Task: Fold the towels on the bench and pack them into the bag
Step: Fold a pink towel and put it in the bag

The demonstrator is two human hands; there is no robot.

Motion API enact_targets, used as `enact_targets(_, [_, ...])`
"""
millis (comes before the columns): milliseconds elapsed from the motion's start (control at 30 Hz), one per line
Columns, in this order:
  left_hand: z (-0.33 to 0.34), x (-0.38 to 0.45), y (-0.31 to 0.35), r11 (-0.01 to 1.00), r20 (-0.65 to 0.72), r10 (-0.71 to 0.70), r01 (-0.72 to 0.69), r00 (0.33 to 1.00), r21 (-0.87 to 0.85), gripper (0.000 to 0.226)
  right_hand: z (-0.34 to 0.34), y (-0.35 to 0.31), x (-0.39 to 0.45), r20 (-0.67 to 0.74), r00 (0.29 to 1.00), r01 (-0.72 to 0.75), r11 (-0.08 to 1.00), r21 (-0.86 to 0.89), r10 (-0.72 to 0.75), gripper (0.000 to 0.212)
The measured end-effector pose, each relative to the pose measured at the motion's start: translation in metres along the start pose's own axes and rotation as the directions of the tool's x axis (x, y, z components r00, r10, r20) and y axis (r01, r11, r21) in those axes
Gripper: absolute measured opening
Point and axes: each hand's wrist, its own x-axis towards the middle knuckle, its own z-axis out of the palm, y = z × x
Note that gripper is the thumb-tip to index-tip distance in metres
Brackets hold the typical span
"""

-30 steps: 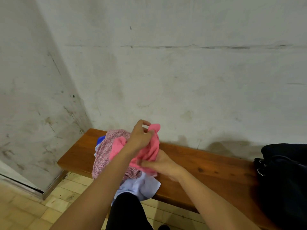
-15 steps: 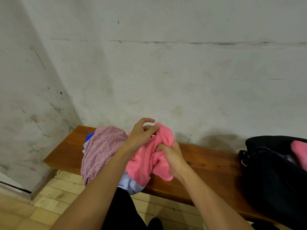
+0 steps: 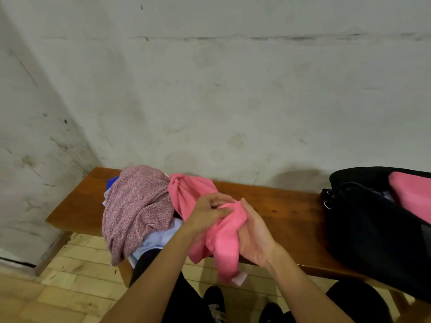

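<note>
Hands first: your left hand (image 3: 206,213) and right hand (image 3: 253,236) are both bunched into the same pink towel (image 3: 198,206), pretty much dead center of the view. Left fingers (image 3: 218,202) are curled over the top of the cloth, pinching a fold, and the right hand grips the bundle from the 3 o'clock side with the thumb pointing up. One end of the towel hangs off the front edge of the bench (image 3: 279,206) toward 6 o'clock, with a pale tag or hem showing at the bottom tip; the other end trails up toward 11 o'clock, where it meets the pile. That pile sits at about 9 o'clock from your hands: a speckled mauve towel (image 3: 137,206) draped on top and spilling over the bench edge, a light blue cloth (image 3: 161,238) under it, and a bit of darker blue fabric (image 3: 112,181) poking out at the back. Over at 3 o'clock, well apart from your hands, the black bag (image 3: 373,229) sits on the bench with its mouth open and another pink piece (image 3: 412,194) sticking out of it. Wall behind is scuffed plaster, floor is pale tile.
</note>
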Motion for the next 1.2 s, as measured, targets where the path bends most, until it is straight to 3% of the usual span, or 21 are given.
enact_targets(100, [0.012, -0.004, -0.005, 0.997, 0.029, 0.073, -0.073, 0.997, -0.002, 0.022, -0.016, -0.011, -0.005, -0.047, 0.999, -0.014, 1.0, -0.003, 0.014, 0.081])
enact_targets(233, [0.022, -0.009, -0.012, 0.993, 0.21, 0.109, -0.114, 0.972, 0.012, 0.021, -0.032, -0.016, 0.0, -0.152, 0.988, 0.014, 0.986, -0.169, -0.04, 0.062])
enact_targets(300, [0.024, -0.012, -0.013, 0.995, 0.306, 0.1, -0.096, 0.947, -0.028, 0.02, -0.045, -0.016, 0.001, -0.217, 0.975, -0.014, 0.969, -0.246, -0.041, 0.062])
enact_targets(367, [0.027, -0.017, -0.011, 0.998, 0.411, 0.058, -0.054, 0.91, -0.022, 0.019, -0.053, -0.015, -0.002, -0.189, 0.982, -0.052, 0.976, -0.214, 0.011, 0.048])
enact_targets(467, [0.035, -0.024, -0.012, 1.0, 0.544, -0.01, -0.006, 0.839, 0.027, 0.018, -0.058, -0.016, -0.007, -0.182, 0.981, -0.119, 0.947, -0.3, 0.066, 0.04])
enact_targets(567, [0.035, -0.023, -0.015, 0.995, 0.665, -0.079, 0.016, 0.743, 0.101, 0.02, -0.06, -0.011, -0.005, -0.283, 0.959, -0.128, 0.886, -0.445, -0.003, 0.037])
enact_targets(633, [0.032, -0.023, -0.015, 0.996, 0.699, -0.083, 0.047, 0.711, 0.07, 0.019, -0.063, -0.007, -0.005, -0.348, 0.935, -0.094, 0.896, -0.434, -0.07, 0.034])
enact_targets(667, [0.03, -0.022, -0.015, 0.997, 0.673, -0.077, 0.064, 0.736, 0.044, 0.015, -0.065, -0.006, -0.005, -0.361, 0.929, -0.071, 0.914, -0.399, -0.085, 0.035])
enact_targets(700, [0.028, -0.02, -0.016, 0.996, 0.589, -0.09, 0.089, 0.803, 0.032, 0.009, -0.066, -0.004, -0.006, -0.362, 0.928, -0.05, 0.929, -0.366, -0.092, 0.035])
enact_targets(767, [0.021, -0.011, -0.023, 0.993, 0.285, -0.098, 0.074, 0.954, 0.095, 0.008, -0.064, -0.004, -0.009, -0.367, 0.922, -0.01, 0.941, -0.338, -0.122, 0.032])
enact_targets(800, [0.015, -0.005, -0.03, 0.978, 0.094, -0.066, 0.045, 0.993, 0.205, 0.016, -0.063, -0.004, -0.01, -0.37, 0.918, 0.016, 0.945, -0.328, -0.144, 0.031])
enact_targets(833, [0.009, 0.002, -0.039, 0.926, -0.074, -0.005, 0.033, 0.997, 0.376, 0.018, -0.063, -0.004, -0.012, -0.374, 0.914, 0.04, 0.951, -0.307, -0.16, 0.032])
enact_targets(900, [-0.001, 0.006, -0.05, 0.707, -0.231, 0.074, 0.112, 0.97, 0.698, 0.012, -0.062, -0.004, -0.014, -0.39, 0.906, 0.057, 0.958, -0.28, -0.168, 0.036])
enact_targets(967, [-0.005, 0.006, -0.058, 0.491, -0.317, -0.034, 0.292, 0.948, 0.821, 0.052, -0.061, -0.004, -0.015, -0.405, 0.898, 0.042, 0.949, -0.313, -0.173, 0.043])
enact_targets(1033, [-0.008, 0.007, -0.059, 0.496, -0.354, -0.097, 0.354, 0.93, 0.793, 0.071, -0.063, -0.005, -0.014, -0.435, 0.877, 0.043, 0.934, -0.354, -0.205, 0.043])
enact_targets(1133, [-0.01, 0.014, -0.059, 0.625, -0.344, -0.096, 0.326, 0.934, 0.709, 0.075, -0.068, -0.009, -0.016, -0.472, 0.836, 0.066, 0.906, -0.419, -0.279, 0.038])
enact_targets(1200, [-0.014, 0.018, -0.059, 0.646, -0.354, -0.141, 0.357, 0.924, 0.675, 0.077, -0.073, -0.011, -0.018, -0.49, 0.821, 0.065, 0.901, -0.429, -0.292, 0.037])
